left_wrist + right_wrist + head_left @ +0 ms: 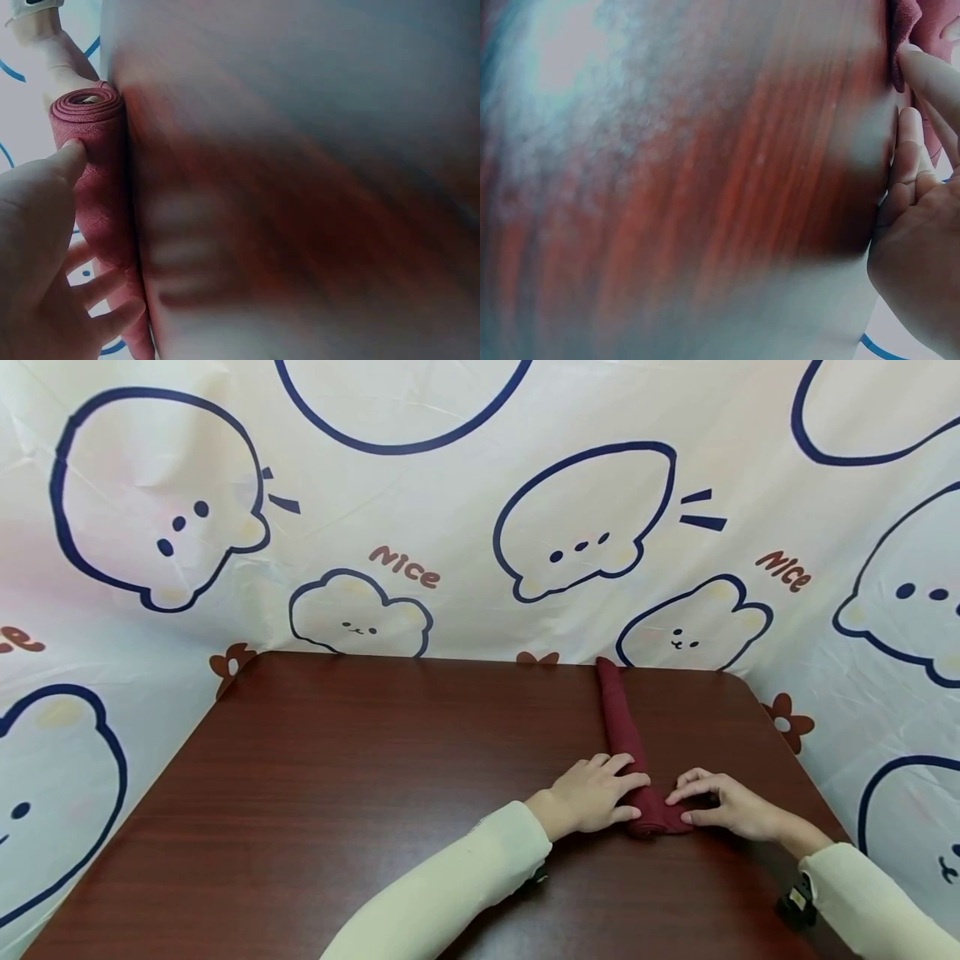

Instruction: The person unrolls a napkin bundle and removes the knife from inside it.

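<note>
A dark red cloth [622,727], perhaps a towel, lies in a long roll on the right half of the table; its near end shows spiral layers in the left wrist view. My left hand [596,795] rests across the roll near that end, fingers spread over it and thumb against its side. From the roll's right side a short loose flap [670,817] extends. At the flap's edge is my right hand [731,806], thumb and fingertips touching it with a gap between them. In the right wrist view, the cloth's edge [902,45] meets the thumb.
The brown wood-grain table [337,777] has its far edge against a white patterned curtain [465,510], which also hangs along both sides. The roll's far end reaches the table's back edge. A dark wrist device [797,897] sits at the right sleeve.
</note>
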A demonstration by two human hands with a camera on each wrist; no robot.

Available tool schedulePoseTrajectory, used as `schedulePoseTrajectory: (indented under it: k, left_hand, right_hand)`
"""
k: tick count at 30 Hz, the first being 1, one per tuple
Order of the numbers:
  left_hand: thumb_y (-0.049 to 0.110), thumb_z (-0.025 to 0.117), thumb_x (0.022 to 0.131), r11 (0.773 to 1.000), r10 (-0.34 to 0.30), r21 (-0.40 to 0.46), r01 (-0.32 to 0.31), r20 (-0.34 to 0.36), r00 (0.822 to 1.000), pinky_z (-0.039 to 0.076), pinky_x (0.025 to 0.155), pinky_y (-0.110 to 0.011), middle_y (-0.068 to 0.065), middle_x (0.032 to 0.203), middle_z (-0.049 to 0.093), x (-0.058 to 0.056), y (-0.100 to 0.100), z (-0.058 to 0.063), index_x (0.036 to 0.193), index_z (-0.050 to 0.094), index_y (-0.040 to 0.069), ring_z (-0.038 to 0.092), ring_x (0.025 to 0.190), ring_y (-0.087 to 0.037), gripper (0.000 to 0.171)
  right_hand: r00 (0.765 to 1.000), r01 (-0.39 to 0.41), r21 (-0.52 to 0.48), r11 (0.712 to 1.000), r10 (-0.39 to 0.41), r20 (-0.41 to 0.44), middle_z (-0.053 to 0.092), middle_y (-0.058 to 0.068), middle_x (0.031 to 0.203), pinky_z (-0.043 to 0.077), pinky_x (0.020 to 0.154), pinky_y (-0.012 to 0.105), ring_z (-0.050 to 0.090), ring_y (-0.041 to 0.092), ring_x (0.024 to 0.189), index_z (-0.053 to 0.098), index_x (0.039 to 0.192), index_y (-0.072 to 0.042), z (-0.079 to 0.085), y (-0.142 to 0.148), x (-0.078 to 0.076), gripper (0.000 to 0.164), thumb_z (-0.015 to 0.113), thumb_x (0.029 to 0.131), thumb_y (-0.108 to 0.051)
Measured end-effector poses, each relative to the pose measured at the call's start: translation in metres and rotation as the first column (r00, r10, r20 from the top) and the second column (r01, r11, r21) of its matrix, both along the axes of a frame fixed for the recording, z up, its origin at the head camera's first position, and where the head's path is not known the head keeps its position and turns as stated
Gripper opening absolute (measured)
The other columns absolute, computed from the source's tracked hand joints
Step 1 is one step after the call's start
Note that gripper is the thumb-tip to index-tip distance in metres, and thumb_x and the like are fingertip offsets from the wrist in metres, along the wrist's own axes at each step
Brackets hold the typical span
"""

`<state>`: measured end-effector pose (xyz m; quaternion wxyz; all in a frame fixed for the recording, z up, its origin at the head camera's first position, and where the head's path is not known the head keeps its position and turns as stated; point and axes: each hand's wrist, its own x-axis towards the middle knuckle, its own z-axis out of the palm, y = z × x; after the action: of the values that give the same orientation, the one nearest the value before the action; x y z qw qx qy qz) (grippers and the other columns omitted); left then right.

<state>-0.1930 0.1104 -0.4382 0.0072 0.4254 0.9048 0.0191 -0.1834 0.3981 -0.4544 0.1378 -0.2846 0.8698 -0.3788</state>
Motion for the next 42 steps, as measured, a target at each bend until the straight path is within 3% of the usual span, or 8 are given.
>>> schedulePoseTrajectory:
  k: [8, 18, 24, 28, 32, 37, 42]
  left_hand:
    - [0.055, 0.045, 0.103, 1.0, 0.011, 0.005, -0.01, -0.022, 1.0, 0.046, 0.108, -0.031, 0.004, 0.156, 0.04, 0.001, -0.007, -0.003, 0.152, 0.042, 0.037, 0.049, 0.136, -0.015, 0.052]
    - [0.053, 0.056, 0.1, 1.0, -0.002, 0.007, 0.002, -0.101, 0.995, 0.049, 0.102, -0.03, 0.005, 0.145, 0.049, 0.004, -0.018, -0.004, 0.147, 0.048, 0.034, 0.049, 0.131, -0.014, 0.052]
    - [0.053, 0.058, 0.098, 1.0, 0.006, 0.01, -0.005, -0.103, 0.995, 0.05, 0.101, -0.03, 0.005, 0.143, 0.051, 0.006, -0.025, -0.005, 0.146, 0.05, 0.033, 0.05, 0.13, -0.014, 0.052]
    - [0.052, 0.057, 0.1, 0.999, 0.013, 0.03, -0.012, -0.056, 0.998, 0.049, 0.104, -0.03, 0.002, 0.148, 0.05, 0.006, -0.029, -0.004, 0.148, 0.048, 0.031, 0.051, 0.134, -0.016, 0.053]
    - [0.049, 0.056, 0.101, 0.997, 0.024, 0.074, -0.026, 0.037, 0.999, 0.047, 0.109, -0.031, -0.002, 0.155, 0.046, 0.007, -0.032, -0.004, 0.15, 0.047, 0.028, 0.052, 0.137, -0.018, 0.054]
    - [0.045, 0.057, 0.101, 0.983, 0.029, 0.174, -0.059, 0.168, 0.985, 0.046, 0.11, -0.031, -0.002, 0.156, 0.045, 0.005, -0.035, -0.004, 0.148, 0.051, 0.027, 0.052, 0.137, -0.02, 0.051]
    - [0.042, 0.058, 0.101, 0.967, 0.044, 0.237, -0.095, 0.21, 0.977, 0.047, 0.108, -0.03, -0.002, 0.152, 0.049, 0.002, -0.033, 0.001, 0.142, 0.056, 0.026, 0.052, 0.136, -0.02, 0.043]
  right_hand:
    - [1.0, 0.017, -0.003, 1.0, -0.017, 0.003, 0.057, 0.0, 0.112, 0.043, 0.083, 0.019, 0.048, -0.002, 0.103, 0.076, 0.114, -0.013, -0.006, 0.001, 0.0, 0.021, 0.071, 0.094, -0.012]
    - [0.999, 0.021, -0.004, 1.0, -0.021, 0.024, 0.056, -0.007, 0.112, 0.045, 0.082, 0.018, 0.049, -0.002, 0.103, 0.075, 0.115, -0.014, -0.013, 0.006, 0.002, 0.021, 0.07, 0.094, -0.014]
    - [0.999, 0.034, 0.004, 0.999, -0.034, 0.038, 0.056, -0.005, 0.113, 0.044, 0.082, 0.018, 0.049, -0.004, 0.103, 0.075, 0.115, -0.014, -0.011, 0.007, 0.002, 0.021, 0.07, 0.095, -0.016]
    - [0.998, 0.043, 0.021, 0.999, -0.044, 0.038, 0.055, -0.004, 0.113, 0.044, 0.082, 0.018, 0.048, -0.004, 0.103, 0.076, 0.115, -0.015, -0.009, 0.007, 0.001, 0.021, 0.071, 0.094, -0.018]
    - [0.999, 0.033, 0.016, 0.999, -0.034, 0.033, 0.055, -0.004, 0.113, 0.043, 0.083, 0.017, 0.048, -0.004, 0.103, 0.075, 0.115, -0.014, -0.008, 0.006, 0.0, 0.021, 0.071, 0.095, -0.017]
    - [1.0, 0.013, -0.004, 1.0, -0.013, 0.029, 0.056, -0.003, 0.113, 0.044, 0.083, 0.018, 0.049, -0.002, 0.103, 0.075, 0.115, -0.013, -0.008, 0.004, -0.002, 0.021, 0.071, 0.094, -0.015]
    - [1.0, 0.01, -0.014, 1.0, -0.01, 0.03, 0.056, -0.003, 0.112, 0.044, 0.082, 0.018, 0.05, -0.001, 0.102, 0.075, 0.115, -0.014, -0.007, 0.003, -0.003, 0.021, 0.071, 0.094, -0.015]
